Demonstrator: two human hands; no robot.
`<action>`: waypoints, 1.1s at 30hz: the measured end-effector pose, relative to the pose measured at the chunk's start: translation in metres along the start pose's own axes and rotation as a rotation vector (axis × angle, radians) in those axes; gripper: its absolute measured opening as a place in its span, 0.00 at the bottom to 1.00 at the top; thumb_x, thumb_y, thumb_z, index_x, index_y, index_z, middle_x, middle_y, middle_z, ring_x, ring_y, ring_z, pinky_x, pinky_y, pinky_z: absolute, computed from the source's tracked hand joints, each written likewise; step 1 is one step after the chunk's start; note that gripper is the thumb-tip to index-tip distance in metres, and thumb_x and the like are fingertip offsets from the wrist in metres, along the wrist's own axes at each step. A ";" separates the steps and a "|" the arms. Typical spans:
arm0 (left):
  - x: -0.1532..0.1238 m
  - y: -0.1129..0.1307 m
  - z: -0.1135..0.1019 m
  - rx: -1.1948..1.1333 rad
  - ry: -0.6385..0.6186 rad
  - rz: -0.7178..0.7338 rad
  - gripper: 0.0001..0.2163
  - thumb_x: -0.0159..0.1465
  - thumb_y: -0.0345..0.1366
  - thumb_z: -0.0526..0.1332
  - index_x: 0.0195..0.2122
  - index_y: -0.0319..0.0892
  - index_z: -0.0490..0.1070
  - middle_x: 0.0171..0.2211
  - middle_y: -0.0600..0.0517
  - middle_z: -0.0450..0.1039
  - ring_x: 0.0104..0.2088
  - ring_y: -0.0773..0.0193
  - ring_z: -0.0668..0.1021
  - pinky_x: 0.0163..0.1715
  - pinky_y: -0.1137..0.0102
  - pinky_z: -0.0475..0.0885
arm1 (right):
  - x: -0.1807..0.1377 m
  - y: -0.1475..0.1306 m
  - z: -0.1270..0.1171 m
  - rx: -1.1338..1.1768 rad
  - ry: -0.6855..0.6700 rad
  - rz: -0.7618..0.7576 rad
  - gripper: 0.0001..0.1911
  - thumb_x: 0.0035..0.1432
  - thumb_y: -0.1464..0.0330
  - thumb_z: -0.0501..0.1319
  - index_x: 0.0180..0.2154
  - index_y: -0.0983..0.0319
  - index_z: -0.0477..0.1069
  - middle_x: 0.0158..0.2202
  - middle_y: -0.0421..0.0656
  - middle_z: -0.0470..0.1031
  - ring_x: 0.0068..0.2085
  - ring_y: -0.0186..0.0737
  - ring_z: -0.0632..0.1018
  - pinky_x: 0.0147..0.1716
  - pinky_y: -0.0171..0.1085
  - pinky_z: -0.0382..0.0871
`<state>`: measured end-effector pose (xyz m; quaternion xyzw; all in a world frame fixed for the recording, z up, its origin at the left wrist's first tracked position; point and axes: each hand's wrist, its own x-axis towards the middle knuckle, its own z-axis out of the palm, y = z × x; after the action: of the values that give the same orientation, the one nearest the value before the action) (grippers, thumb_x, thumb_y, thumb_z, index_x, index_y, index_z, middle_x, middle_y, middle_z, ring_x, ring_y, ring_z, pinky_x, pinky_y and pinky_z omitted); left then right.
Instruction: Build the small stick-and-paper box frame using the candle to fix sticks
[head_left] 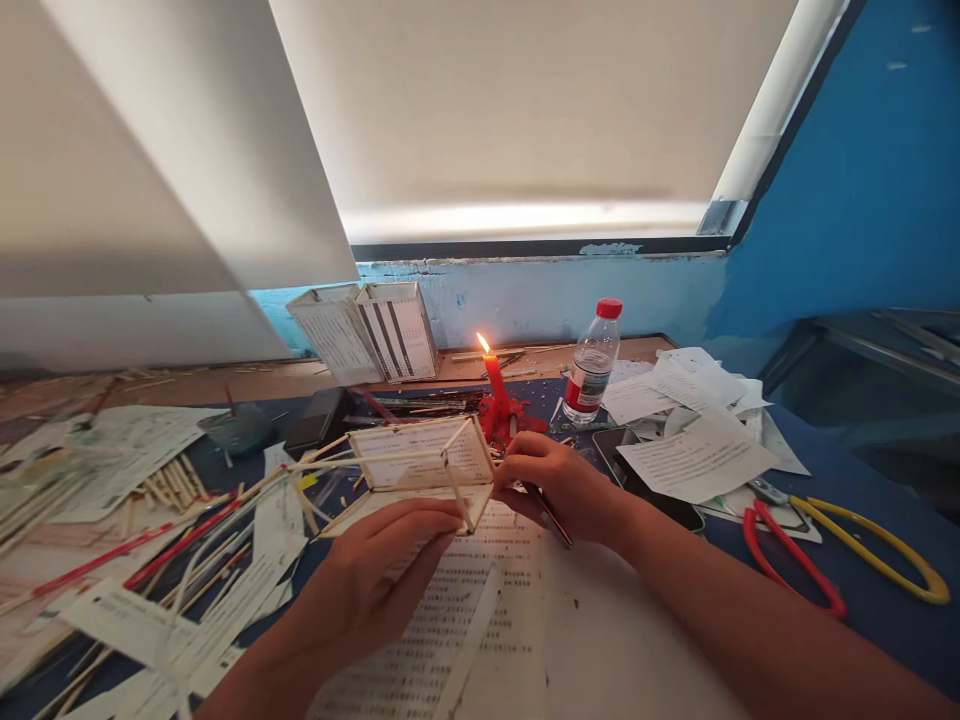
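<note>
While we are holding the paper-panelled stick frame (420,455) up between our hands, we are steadying it at both ends — our left hand (375,570) is cupping its lower edge, and our right hand (559,485) is pinching its nearest corner, with a slim dark rod (551,517) caught in the same fingers. Just beyond the right hand, a lit red candle (493,375) is burning, so any further handling is calling for a steady grip — well clear of the flame.
</note>
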<state>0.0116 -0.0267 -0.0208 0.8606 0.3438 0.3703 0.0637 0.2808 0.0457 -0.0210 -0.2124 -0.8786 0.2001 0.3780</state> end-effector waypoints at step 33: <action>0.009 0.001 0.004 0.165 0.098 0.219 0.13 0.65 0.25 0.68 0.51 0.41 0.78 0.44 0.46 0.88 0.40 0.59 0.89 0.42 0.67 0.84 | 0.005 -0.025 -0.002 -0.056 -0.094 -0.044 0.04 0.71 0.72 0.61 0.41 0.60 0.75 0.38 0.42 0.71 0.36 0.35 0.73 0.36 0.33 0.69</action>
<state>0.0197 -0.0213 -0.0179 0.8762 0.2796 0.3871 -0.0646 0.2738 0.0279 -0.0045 -0.1937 -0.9051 0.1770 0.3346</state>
